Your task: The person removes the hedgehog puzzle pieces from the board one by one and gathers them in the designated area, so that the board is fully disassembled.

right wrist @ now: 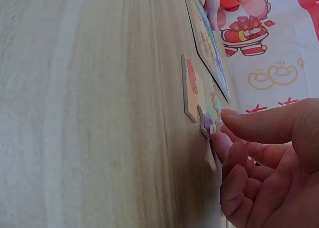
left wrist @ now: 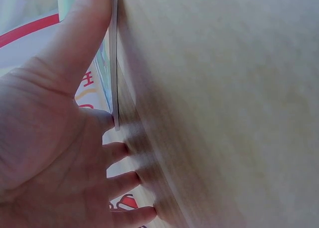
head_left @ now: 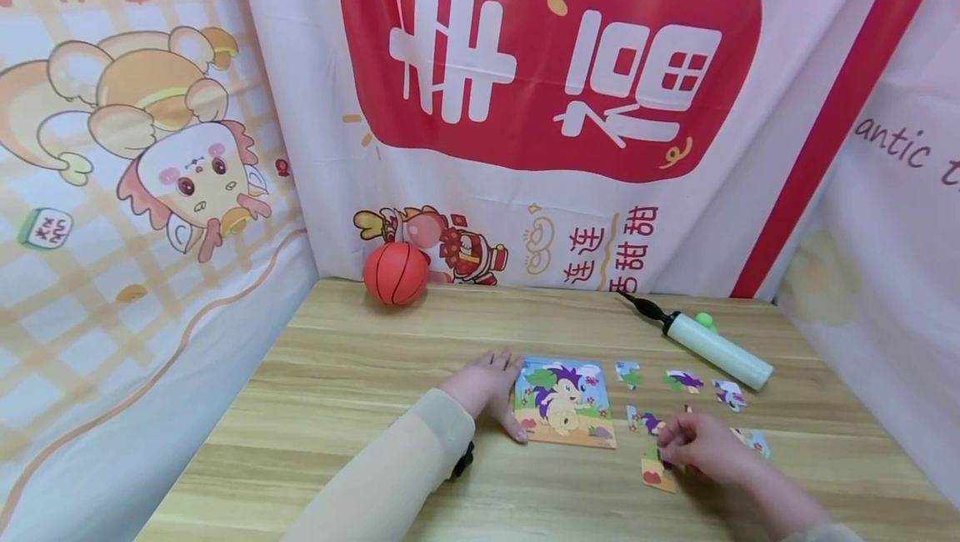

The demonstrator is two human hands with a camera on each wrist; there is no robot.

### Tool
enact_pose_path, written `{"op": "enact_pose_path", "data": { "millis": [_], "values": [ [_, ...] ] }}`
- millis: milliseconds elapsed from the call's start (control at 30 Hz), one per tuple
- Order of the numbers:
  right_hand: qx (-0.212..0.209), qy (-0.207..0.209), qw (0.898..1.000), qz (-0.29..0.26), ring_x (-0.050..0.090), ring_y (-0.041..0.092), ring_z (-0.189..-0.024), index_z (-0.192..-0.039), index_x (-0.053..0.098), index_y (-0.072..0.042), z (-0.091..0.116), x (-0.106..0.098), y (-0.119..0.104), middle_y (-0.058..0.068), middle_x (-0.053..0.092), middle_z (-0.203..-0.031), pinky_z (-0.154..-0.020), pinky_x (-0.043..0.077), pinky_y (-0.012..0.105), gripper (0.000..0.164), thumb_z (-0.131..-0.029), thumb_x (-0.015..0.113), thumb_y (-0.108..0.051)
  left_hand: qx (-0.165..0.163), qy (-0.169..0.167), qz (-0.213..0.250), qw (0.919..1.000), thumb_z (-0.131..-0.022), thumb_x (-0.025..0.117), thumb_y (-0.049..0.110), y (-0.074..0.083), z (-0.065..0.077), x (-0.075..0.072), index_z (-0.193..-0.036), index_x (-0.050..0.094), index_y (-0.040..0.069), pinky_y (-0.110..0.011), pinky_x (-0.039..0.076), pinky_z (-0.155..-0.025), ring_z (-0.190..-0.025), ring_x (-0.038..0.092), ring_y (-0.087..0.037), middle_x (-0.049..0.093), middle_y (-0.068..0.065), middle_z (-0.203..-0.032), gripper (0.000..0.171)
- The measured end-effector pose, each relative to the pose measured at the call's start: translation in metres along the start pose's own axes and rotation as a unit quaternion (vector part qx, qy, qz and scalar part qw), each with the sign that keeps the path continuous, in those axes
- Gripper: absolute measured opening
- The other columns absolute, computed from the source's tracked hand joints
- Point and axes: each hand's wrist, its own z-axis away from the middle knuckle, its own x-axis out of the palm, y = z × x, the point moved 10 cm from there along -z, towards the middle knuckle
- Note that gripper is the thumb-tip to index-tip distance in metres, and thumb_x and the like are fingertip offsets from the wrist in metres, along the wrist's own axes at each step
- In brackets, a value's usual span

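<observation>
My left hand (head_left: pixel 492 392) rests at the left edge of a square puzzle board (head_left: pixel 566 402), which carries a picture of a purple-haired hedgehog. Its thumb (left wrist: pixel 79 38) and forefinger touch the board's side, the fingers spread straight. To the right of the board, my right hand (head_left: pixel 701 446) pinches a small puzzle piece with purple on it (right wrist: pixel 206 124) between thumb and forefinger, low over the table. That piece is partly hidden by the fingers. Against it lies an orange and green corner piece (head_left: pixel 657 475) with a red patch. A purple-marked piece (head_left: pixel 651 423) lies just above the hand.
More loose pieces lie in a row behind, among them a blue and green piece (head_left: pixel 627 373), a purple one (head_left: pixel 683 380) and a light blue one (head_left: pixel 729 394). A hand pump (head_left: pixel 716 348), a green ball (head_left: pixel 705 320) and a red ball (head_left: pixel 396 273) are farther back.
</observation>
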Motion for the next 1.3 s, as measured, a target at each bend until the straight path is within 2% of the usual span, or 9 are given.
{"op": "enact_pose_path", "data": {
  "millis": [133,333,533,700,900,1000,1133,1300],
  "values": [
    [-0.012,0.003,1.0,-0.003,0.056,0.024,-0.074,-0.1,0.065,-0.001,0.001,-0.001,-0.008,0.008,0.061,-0.086,-0.064,0.05,0.035,0.021,-0.081,0.074,-0.001,-0.002,0.0,-0.003,1.0,-0.049,0.078,0.076,-0.001,0.0,0.0,-0.16,0.017,0.021,-0.049,0.014,-0.118,-0.148,0.01,-0.036,0.01,-0.008,-0.165,0.138],
    [-0.05,0.002,0.999,0.008,0.056,0.023,-0.075,-0.102,0.065,-0.002,-0.001,0.006,-0.042,0.008,0.06,-0.088,-0.063,0.051,0.034,0.023,-0.082,0.075,-0.005,-0.004,0.002,-0.001,1.0,-0.05,0.079,0.075,-0.001,0.0,0.001,-0.16,0.017,0.021,-0.049,0.014,-0.118,-0.148,0.01,-0.036,0.01,-0.008,-0.165,0.137],
    [-0.071,0.014,0.997,0.02,0.056,0.023,-0.074,-0.107,0.066,-0.006,-0.011,0.026,-0.074,0.008,0.059,-0.085,-0.063,0.051,0.035,0.031,-0.08,0.08,-0.008,-0.003,0.004,-0.002,1.0,-0.05,0.079,0.075,0.0,0.002,-0.001,-0.16,0.017,0.021,-0.05,0.015,-0.118,-0.148,0.01,-0.036,0.011,-0.008,-0.165,0.137],
    [-0.093,-0.005,0.995,0.022,0.055,0.023,-0.071,-0.11,0.063,-0.007,-0.021,0.05,-0.09,0.008,0.057,-0.084,-0.061,0.05,0.035,0.038,-0.078,0.082,-0.008,0.0,0.004,-0.005,1.0,-0.051,0.079,0.074,0.001,0.003,-0.002,-0.16,0.017,0.021,-0.049,0.015,-0.118,-0.148,0.011,-0.036,0.011,-0.008,-0.164,0.137],
    [-0.114,-0.032,0.993,0.016,0.054,0.022,-0.068,-0.114,0.061,-0.005,-0.031,0.075,-0.095,0.009,0.055,-0.083,-0.058,0.049,0.033,0.041,-0.078,0.082,-0.005,0.001,0.0,0.003,1.0,-0.051,0.08,0.072,0.002,0.004,-0.001,-0.16,0.018,0.021,-0.05,0.014,-0.118,-0.148,0.011,-0.036,0.011,-0.008,-0.164,0.136],
    [-0.102,-0.033,0.994,0.026,0.054,0.022,-0.066,-0.117,0.06,-0.008,-0.036,0.083,-0.092,0.008,0.055,-0.082,-0.058,0.047,0.032,0.045,-0.078,0.083,-0.009,0.001,-0.003,0.007,1.0,-0.051,0.08,0.072,0.002,0.004,-0.001,-0.16,0.018,0.021,-0.049,0.014,-0.118,-0.148,0.01,-0.036,0.011,-0.009,-0.164,0.136],
    [-0.086,-0.041,0.995,0.029,0.055,0.023,-0.064,-0.117,0.058,-0.01,-0.04,0.087,-0.089,0.009,0.055,-0.083,-0.057,0.046,0.032,0.045,-0.081,0.083,-0.012,0.002,-0.002,0.004,1.0,-0.051,0.079,0.073,0.001,0.004,-0.001,-0.16,0.018,0.02,-0.049,0.014,-0.118,-0.148,0.01,-0.036,0.01,-0.009,-0.164,0.136],
    [-0.084,-0.035,0.995,0.039,0.052,0.023,-0.065,-0.111,0.058,-0.011,-0.041,0.087,-0.09,0.009,0.054,-0.082,-0.057,0.044,0.032,0.038,-0.081,0.082,-0.01,0.002,0.0,0.005,1.0,-0.05,0.079,0.074,0.001,0.005,-0.003,-0.16,0.017,0.02,-0.05,0.013,-0.118,-0.148,0.009,-0.036,0.01,-0.009,-0.164,0.137]
  ]
}}
